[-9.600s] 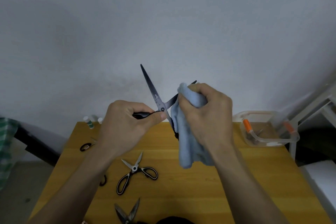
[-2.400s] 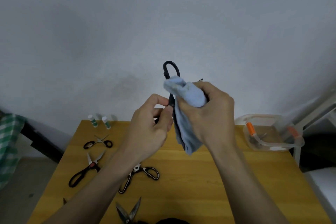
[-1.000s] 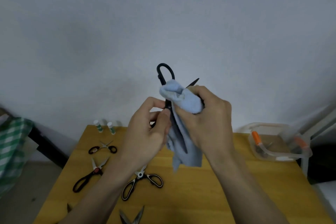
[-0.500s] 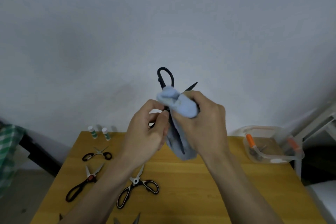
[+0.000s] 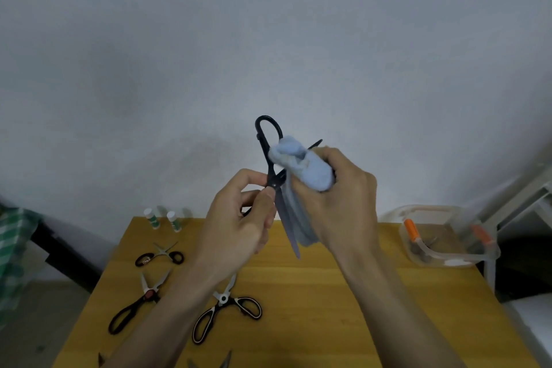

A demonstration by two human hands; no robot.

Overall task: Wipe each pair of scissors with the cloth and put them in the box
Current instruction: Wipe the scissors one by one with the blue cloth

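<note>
At frame centre the left hand (image 5: 239,218) pinches the scissors (image 5: 273,179) at the pivot, handles up, steadying them while the right hand (image 5: 337,203) grips the cloth (image 5: 301,167) around one handle.

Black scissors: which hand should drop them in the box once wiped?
Probably left. The left hand already pinches the black scissors; the right hand grips the cloth, though the box sits right.

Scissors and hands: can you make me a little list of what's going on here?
left hand: pinches black scissors at the pivot, handle loop up
right hand: grips blue cloth around the scissors
box: clear, far right of table
waiting on table: three whole pairs, more cut off at the near edge
bottles: two, back left
</note>
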